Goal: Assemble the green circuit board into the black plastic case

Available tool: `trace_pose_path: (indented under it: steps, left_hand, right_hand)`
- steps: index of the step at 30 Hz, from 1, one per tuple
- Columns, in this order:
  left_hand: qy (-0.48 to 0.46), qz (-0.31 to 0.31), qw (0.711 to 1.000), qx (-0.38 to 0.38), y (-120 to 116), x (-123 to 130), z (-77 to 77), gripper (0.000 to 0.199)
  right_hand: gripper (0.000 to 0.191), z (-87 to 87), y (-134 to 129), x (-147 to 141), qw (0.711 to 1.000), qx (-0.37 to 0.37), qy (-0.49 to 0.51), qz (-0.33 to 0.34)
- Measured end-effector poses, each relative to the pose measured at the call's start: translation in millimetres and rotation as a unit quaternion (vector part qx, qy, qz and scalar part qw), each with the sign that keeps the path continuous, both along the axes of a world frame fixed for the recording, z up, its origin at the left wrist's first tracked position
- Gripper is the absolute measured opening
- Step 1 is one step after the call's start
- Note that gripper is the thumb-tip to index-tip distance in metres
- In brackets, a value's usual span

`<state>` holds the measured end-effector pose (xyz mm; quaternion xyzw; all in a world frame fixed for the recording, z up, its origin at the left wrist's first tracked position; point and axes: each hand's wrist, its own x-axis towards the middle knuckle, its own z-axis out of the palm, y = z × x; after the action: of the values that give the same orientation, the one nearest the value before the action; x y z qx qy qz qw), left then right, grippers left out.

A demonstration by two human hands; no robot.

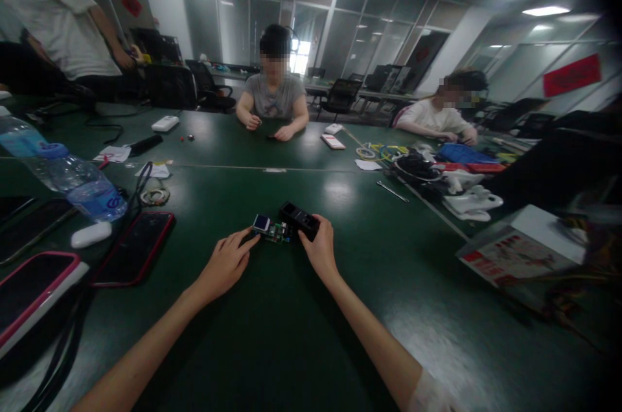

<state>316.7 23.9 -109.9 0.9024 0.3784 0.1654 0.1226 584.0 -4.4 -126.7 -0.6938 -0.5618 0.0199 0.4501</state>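
A small green circuit board with a little square screen at its left end is over the table in front of me. My left hand has its fingertips at the screen end of the board and appears to grip that edge; the exact contact is too small to make out. In my right hand is a black plastic casing with a window-like opening, gripped at its right end and tilted. Its lower left side overlaps or adjoins the right end of the board. I cannot tell whether they are joined.
To the left are a red-edged phone, a white case, water bottles and a coiled cable. A wrench and a box-shaped metal unit lie right. People sit across the table; another stands at far left.
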Motion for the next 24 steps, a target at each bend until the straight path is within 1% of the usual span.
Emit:
trace_pose_path:
  steps: [11,19,22,24]
  left_hand:
    - [-0.014,-0.003,1.000,-0.009,-1,-1,2.4,0.048]
    - [-0.018,-0.005,1.000,-0.011,0,0,1.4,0.047]
    - [-0.016,-0.001,1.000,-0.010,0,0,-0.1,0.047]
    - [-0.014,-0.002,1.000,-0.008,1,0,-1.0,0.048]
  right_hand:
    - [0.051,1.5,-2,-2,1.000,0.023,-0.002,0.003]
    - [0.046,2.6,-1,-2,1.000,-0.011,0.008,0.008]
    - [0.044,6.5,-1,-4,1.000,-0.006,0.018,0.007]
    - [0.046,12.0,-4,-9,1.000,0.014,0.027,0.007]
